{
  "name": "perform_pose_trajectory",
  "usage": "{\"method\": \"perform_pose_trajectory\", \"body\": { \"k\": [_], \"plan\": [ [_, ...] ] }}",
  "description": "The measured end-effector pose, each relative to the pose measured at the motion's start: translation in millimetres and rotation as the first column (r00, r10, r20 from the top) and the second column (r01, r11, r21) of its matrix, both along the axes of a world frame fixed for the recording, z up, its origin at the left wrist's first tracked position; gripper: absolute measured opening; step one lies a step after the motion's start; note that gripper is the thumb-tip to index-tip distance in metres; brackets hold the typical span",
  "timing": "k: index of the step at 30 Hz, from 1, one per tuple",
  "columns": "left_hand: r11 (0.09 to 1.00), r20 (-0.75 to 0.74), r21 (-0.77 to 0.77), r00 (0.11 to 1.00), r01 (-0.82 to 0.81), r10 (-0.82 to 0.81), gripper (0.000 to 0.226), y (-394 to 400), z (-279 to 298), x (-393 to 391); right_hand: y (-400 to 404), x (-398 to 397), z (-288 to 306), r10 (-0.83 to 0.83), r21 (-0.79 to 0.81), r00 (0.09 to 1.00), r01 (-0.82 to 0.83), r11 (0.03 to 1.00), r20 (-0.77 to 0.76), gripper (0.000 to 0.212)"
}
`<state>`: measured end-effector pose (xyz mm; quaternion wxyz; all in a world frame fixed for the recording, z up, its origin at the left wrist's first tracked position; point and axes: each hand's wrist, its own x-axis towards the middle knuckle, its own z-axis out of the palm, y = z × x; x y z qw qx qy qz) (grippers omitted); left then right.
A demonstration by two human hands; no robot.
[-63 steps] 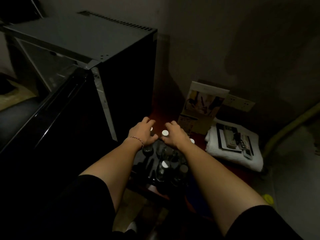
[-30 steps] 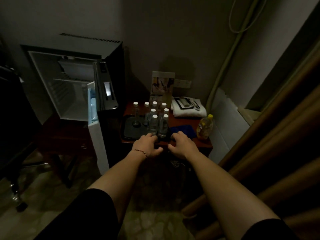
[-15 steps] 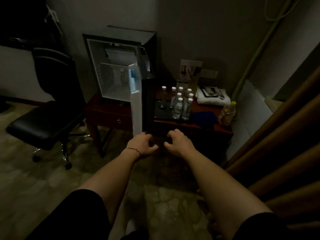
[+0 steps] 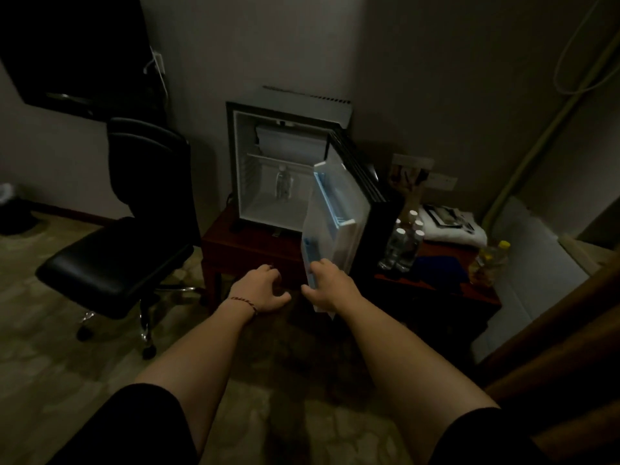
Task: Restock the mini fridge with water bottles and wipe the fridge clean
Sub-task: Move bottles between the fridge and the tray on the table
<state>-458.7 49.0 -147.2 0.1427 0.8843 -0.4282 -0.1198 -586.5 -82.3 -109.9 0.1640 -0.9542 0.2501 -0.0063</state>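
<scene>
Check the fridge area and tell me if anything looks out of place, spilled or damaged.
Nothing looks spilled or damaged, though the room is dim. The mini fridge stands with its door open and one water bottle upright inside; the other bottles stand upright on the side table.

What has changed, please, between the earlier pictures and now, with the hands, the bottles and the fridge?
Both hands have left the water bottles on the side table and drawn back with the person. The left hand hangs free, holding nothing; the right hand now lies over the lower edge of the open fridge door, though contact is unclear. The mini fridge stayed open with one bottle inside; the table's bottles stayed upright.
</scene>
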Motion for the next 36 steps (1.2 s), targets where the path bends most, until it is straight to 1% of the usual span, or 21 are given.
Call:
{"method": "perform_pose_trajectory", "body": {
  "k": [6,12,15,20,26,30,33,36],
  "plan": [
    [1.0,0.018,0.006,1.0,-0.021,0.021,0.055,15,5,96,14,89,2,0.003,0.047,1.0,-0.004,0.999,0.019,0.038],
    [1.0,-0.003,0.029,1.0,0.011,-0.011,0.057,-6,-3,168,-3,158,-4,-0.014,0.041,1.0,0.013,0.999,0.006,0.038],
    [0.999,-0.015,0.026,0.999,0.032,-0.032,0.06,-23,-6,202,-20,192,-11,-0.016,0.013,1.0,0.017,1.0,-0.023,0.041],
    [0.999,0.003,0.028,1.0,0.026,-0.026,0.061,-62,-5,266,-65,259,-19,-0.035,-0.006,0.999,0.035,0.999,-0.032,0.039],
    [0.999,0.005,0.029,0.999,0.046,-0.046,0.061,-115,-3,338,-122,329,-19,-0.071,0.001,0.997,0.071,0.997,-0.04,0.047],
    [0.993,-0.022,0.056,0.994,0.106,-0.105,0.063,-143,-11,372,-148,364,-22,-0.134,0.018,0.989,0.136,0.991,-0.069,0.045],
    [0.987,-0.037,0.07,0.989,0.146,-0.143,0.064,-164,-22,398,-163,387,-30,-0.167,0.011,0.98,0.17,0.985,-0.105,0.048],
    [0.972,-0.027,0.1,0.977,0.214,-0.212,0.066,-187,-29,428,-180,411,-38,-0.219,-0.003,0.969,0.22,0.975,-0.11,0.05]
  ]
}}
